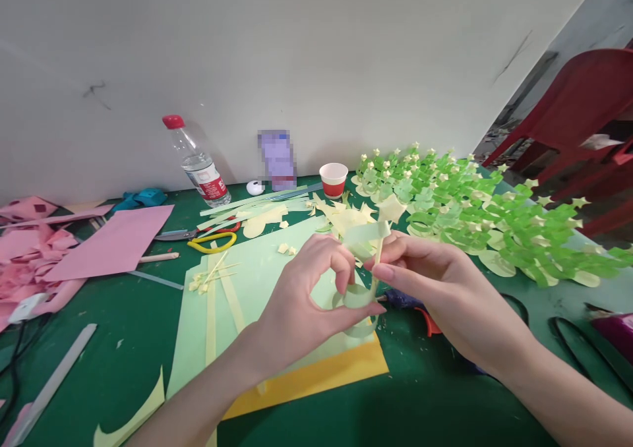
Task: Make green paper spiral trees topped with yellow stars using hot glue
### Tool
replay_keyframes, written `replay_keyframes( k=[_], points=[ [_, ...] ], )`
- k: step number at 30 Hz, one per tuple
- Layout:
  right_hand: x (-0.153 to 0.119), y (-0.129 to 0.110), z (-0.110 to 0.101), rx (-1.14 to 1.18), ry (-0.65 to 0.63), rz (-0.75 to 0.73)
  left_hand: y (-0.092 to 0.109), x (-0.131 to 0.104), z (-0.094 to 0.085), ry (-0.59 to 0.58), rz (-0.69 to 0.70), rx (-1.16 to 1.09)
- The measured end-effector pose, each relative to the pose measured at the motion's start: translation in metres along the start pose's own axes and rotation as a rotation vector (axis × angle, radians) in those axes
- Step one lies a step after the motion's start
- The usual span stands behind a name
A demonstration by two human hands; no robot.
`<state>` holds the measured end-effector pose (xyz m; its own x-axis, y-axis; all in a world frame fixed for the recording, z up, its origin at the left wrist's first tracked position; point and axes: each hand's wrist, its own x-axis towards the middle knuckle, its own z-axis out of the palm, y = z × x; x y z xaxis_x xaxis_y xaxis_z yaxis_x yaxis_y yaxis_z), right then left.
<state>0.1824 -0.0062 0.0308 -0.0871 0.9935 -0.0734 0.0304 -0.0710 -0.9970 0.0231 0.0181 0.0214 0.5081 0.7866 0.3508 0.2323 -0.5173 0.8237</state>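
A pale green curled paper strip (360,294) with loops hangs between my hands over a light green sheet (267,282). My left hand (311,289) is closed on the strip from the left, its thumb and fingers round the loops. My right hand (430,279) pinches a thin pale stem (378,252) between thumb and fingers, and a cream paper star (391,208) tops that stem. The stem stands upright against the strip's right side. A dark blue tool with an orange-red part (429,322) lies partly hidden behind my right hand.
Many green paper plants (445,203) with small stars fill the back right. A paper cup (333,180), a bottle (200,167) and a purple phone (279,160) stand near the wall. Yellow-handled scissors (212,241) and pink paper (116,242) lie left; an orange sheet (311,384) lies in front.
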Motion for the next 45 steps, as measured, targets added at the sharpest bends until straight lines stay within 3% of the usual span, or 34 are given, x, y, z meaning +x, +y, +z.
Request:
replay_keyframes(
  k=[3,9,18,35,45],
  points=[
    [0.0003,0.0008,0.0000,0.037,-0.013,0.012,-0.0007,-0.0008,-0.0005,0.044,-0.054,-0.044],
    [-0.0002,-0.0006,0.0001,0.074,-0.023,0.002,0.0001,0.0016,-0.0013,-0.089,-0.140,-0.124],
    [0.0005,-0.0016,0.0028,-0.005,-0.012,0.016,0.0014,0.0012,0.0013,-0.094,-0.212,-0.205],
    [-0.0023,0.0009,0.0034,-0.015,-0.016,0.008,0.0058,-0.0046,-0.0004,-0.109,-0.258,-0.136],
    [-0.0021,-0.0006,0.0028,-0.011,-0.063,-0.048,0.0054,-0.0043,0.0021,-0.040,-0.271,-0.209]
  ],
)
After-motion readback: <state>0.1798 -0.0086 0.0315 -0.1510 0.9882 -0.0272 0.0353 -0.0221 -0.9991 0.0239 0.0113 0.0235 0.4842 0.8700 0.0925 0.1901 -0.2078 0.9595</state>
